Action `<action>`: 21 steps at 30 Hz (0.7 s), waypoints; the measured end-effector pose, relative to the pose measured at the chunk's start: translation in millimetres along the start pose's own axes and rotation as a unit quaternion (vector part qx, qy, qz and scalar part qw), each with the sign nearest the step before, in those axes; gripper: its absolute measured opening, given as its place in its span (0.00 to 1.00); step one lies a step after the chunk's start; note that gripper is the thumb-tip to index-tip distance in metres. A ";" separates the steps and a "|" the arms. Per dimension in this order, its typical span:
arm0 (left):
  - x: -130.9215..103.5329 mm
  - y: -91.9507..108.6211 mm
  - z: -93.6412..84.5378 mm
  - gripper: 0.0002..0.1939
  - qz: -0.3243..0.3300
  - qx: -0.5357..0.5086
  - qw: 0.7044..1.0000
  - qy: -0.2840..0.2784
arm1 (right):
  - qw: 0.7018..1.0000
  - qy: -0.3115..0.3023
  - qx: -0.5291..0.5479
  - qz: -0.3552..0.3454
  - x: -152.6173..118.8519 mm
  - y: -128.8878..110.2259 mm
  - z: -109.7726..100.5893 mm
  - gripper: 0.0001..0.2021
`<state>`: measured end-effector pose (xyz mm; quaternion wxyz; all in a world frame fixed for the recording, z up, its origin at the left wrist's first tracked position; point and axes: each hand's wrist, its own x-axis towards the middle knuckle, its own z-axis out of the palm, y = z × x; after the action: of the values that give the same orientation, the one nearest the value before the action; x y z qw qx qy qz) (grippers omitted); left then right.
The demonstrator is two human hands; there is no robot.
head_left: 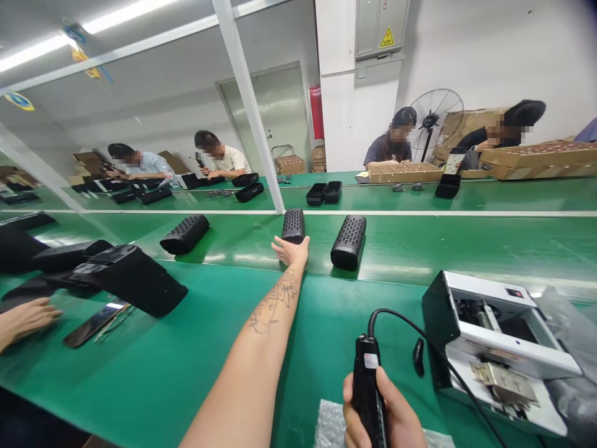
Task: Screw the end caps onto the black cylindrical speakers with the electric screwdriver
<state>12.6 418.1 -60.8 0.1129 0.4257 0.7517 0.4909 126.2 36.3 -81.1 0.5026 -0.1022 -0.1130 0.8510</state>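
Note:
My left hand reaches out over the green belt, thumb and fingers spread at the near end of a black perforated housing. Whether the fingers press on it is hard to see. A second housing lies to the right of that hand, and a third lies to its left. At the lower right, my right hand is wrapped round a black corded handheld tool, held upright with its cable at the top.
A white and black machine stands at the right, a small black object beside it. Bubble wrap lies near the front. At left are black covers, a phone and another person's hand. Several people work beyond the belt.

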 end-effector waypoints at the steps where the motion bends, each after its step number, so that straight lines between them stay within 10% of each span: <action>1: 5.1 0.5 3.2 0.62 -0.008 -0.009 1.000 -0.009 | 1.000 -0.006 0.000 -0.001 1.4 1.4 -1.7 0.30; 9: 9.6 1.8 -7.1 0.49 -0.046 -0.105 0.992 -0.061 | 0.998 -0.055 0.023 -0.009 -2.8 -0.1 2.1 0.30; 16: -50.3 -46.0 -128.6 0.40 0.010 -0.201 0.974 -0.107 | 0.993 -0.088 -0.074 -0.039 -34.8 -23.5 28.7 0.28; 21: -106.8 -69.2 -225.8 0.45 0.114 -0.266 0.933 -0.214 | 0.929 0.091 -0.291 -0.211 -78.2 -68.3 55.0 0.27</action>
<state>-91.4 182.2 -33.9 0.3234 0.5575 0.4985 0.5797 204.3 -5.2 -3.8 0.6271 -0.2946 -0.3286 0.6419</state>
